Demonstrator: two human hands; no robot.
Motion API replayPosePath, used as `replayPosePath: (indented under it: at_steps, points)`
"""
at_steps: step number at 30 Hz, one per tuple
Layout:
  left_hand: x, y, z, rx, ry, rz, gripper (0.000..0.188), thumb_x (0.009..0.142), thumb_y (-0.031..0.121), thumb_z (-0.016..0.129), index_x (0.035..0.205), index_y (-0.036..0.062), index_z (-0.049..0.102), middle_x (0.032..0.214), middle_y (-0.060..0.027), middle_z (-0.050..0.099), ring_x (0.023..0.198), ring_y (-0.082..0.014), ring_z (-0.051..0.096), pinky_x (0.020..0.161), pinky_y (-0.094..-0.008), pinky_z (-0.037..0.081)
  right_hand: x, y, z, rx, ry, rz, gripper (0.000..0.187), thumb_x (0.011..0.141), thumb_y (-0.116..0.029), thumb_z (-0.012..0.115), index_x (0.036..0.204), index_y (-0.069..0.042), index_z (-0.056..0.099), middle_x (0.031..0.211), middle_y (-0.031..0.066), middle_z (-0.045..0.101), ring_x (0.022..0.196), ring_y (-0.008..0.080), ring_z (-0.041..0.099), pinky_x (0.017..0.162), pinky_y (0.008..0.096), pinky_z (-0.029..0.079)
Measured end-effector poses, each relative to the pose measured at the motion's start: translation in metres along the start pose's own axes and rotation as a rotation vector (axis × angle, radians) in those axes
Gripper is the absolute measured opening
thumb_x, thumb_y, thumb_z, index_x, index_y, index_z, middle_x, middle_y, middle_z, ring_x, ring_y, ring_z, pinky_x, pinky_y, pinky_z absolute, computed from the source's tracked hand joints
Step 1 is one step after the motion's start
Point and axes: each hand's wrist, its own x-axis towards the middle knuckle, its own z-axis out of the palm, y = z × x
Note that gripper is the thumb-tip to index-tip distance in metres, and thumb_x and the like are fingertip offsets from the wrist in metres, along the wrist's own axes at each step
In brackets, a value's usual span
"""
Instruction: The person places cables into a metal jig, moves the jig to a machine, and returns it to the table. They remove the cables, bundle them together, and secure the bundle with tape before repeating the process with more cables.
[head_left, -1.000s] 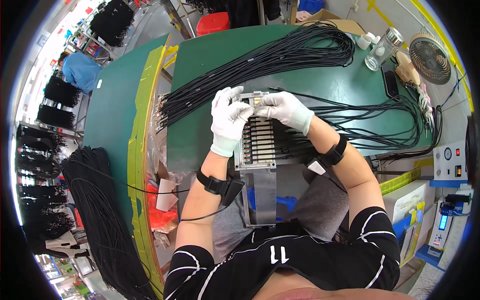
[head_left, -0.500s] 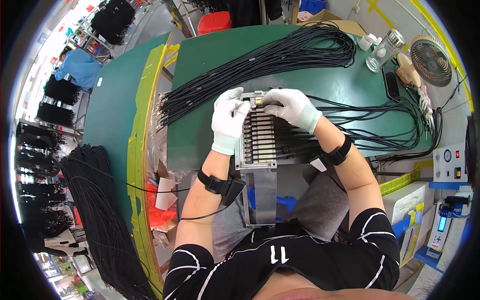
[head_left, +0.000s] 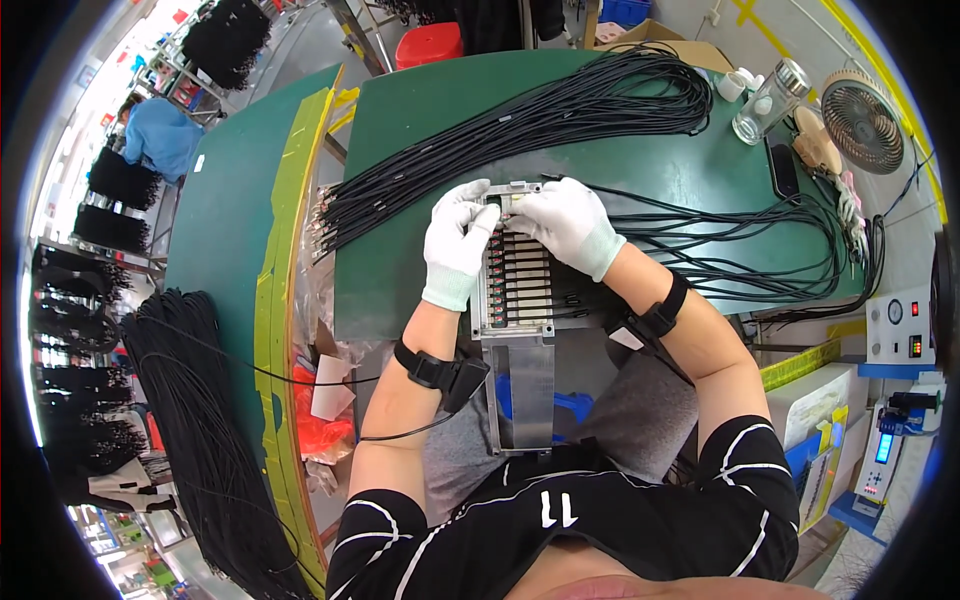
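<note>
A metal fixture [head_left: 479,310] with a row of narrow slots lies at the table's near edge, directly ahead of me. Black cable ends [head_left: 526,283] fill several slots side by side. My left hand [head_left: 456,248], in a white glove, is at the fixture's far left corner, its thumb and fingers closed in over the slots. Opposite it, my right hand [head_left: 572,225], also gloved, is pinched at the farthest slots, its fingertips close to the left thumb. What either hand pinches is hidden by the gloves. Black cables [head_left: 680,222] run rightward from beneath my right hand.
A thick bundle of black cables [head_left: 520,125] crosses the green table [head_left: 440,85]. A glass bottle [head_left: 770,102], phone [head_left: 784,170] and small fan [head_left: 861,122] stand at right. Another cable bundle [head_left: 190,400] lies on the left table. Far left, a person in blue [head_left: 163,137] bends over.
My right hand has moved left and slightly nearer along the fixture, its fingers now close to my left thumb. The left hand has barely shifted.
</note>
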Motion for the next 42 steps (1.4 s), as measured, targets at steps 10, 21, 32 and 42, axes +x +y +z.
replayPosePath:
  at_steps: [10,21,32,42]
  points:
    - [-0.002,0.006,0.007,0.183,0.03,0.249,0.011,0.082,0.01,0.072,0.076,0.0015,0.068,0.118,-0.0158,0.066,0.117,-0.0288,0.055,0.099,-0.037,0.044,-0.001,0.015,-0.016,0.594,-0.292,0.32,0.014,0.086,-0.026,0.069,0.092,-0.013,0.07,0.082,0.0115,0.069,0.08,0.0325,0.067,0.07,0.0438,0.052]
    - [0.004,-0.014,-0.012,0.282,0.149,0.018,0.015,0.086,0.018,0.07,0.081,0.0033,0.07,0.116,-0.0124,0.068,0.112,-0.0264,0.058,0.097,-0.0375,0.045,-0.007,0.032,-0.025,0.277,-0.061,0.274,0.014,0.082,-0.026,0.071,0.09,-0.014,0.07,0.079,0.0086,0.068,0.077,0.0314,0.066,0.07,0.0427,0.052]
    - [0.012,-0.022,-0.014,0.606,0.093,0.029,0.026,0.095,0.028,0.059,0.1,0.0069,0.072,0.107,-0.0119,0.071,0.1,-0.0262,0.064,0.1,-0.0368,0.041,-0.002,0.039,-0.015,-0.118,-0.119,0.18,0.012,0.084,-0.028,0.068,0.088,-0.017,0.07,0.077,0.0051,0.067,0.077,0.029,0.065,0.07,0.0417,0.051]
    - [0.008,-0.025,-0.008,0.636,-0.011,0.098,0.029,0.093,0.04,0.059,0.113,0.0233,0.072,0.127,-0.0135,0.062,0.122,-0.0306,0.052,0.114,-0.0443,0.027,-0.002,0.033,-0.009,-0.147,-0.152,0.184,0.013,0.085,-0.03,0.067,0.086,-0.017,0.069,0.076,0.003,0.066,0.08,0.0256,0.064,0.078,0.0411,0.049]
